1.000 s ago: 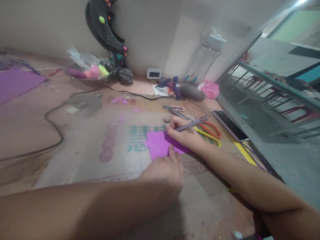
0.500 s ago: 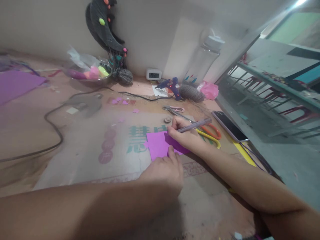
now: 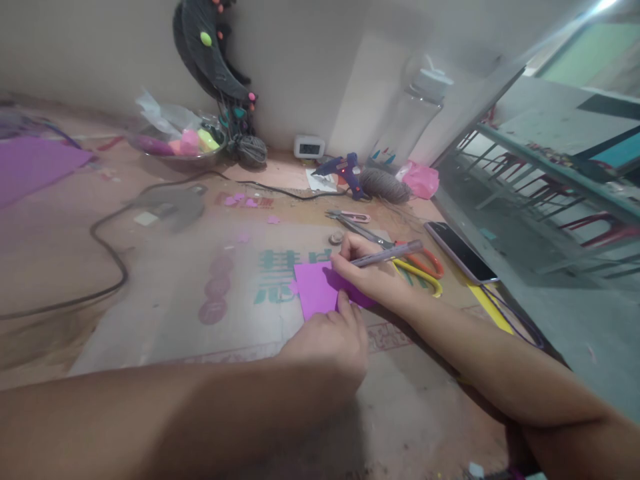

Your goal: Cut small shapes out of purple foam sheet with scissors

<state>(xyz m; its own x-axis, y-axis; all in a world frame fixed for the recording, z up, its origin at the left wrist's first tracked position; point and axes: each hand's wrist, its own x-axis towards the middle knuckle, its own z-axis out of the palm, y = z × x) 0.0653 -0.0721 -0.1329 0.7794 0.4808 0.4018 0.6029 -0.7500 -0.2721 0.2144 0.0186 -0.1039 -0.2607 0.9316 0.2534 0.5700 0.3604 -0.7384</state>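
Observation:
A small purple sheet [image 3: 317, 287] of paper or craft foam lies on the work surface in front of me. My left hand [image 3: 330, 343] holds it at the near edge, fingers bent and close together, the index fingertip on top; its thumb is hidden. Closed around a greyish pen [image 3: 387, 255], my right hand [image 3: 363, 267] rests on the sheet's far right part. The pen's tip is hidden behind the fingers. Just beyond that hand lie scissors [image 3: 417, 277] with orange and yellow handles. A small pink cutout [image 3: 293, 287] touches the sheet's left edge.
A glue gun [image 3: 345, 172] with a red light stands near the wall, its black cord crossing leftward. Around it are grey yarn [image 3: 384, 185], a clear bottle [image 3: 407, 123] and a small clock [image 3: 309, 147]. A phone [image 3: 460, 252] lies right; a bowl [image 3: 175, 160] stands back left.
My right hand and the pen have shifted very slightly left over the purple sheet. The left hand stays on the sheet. The whole view has moved a little.

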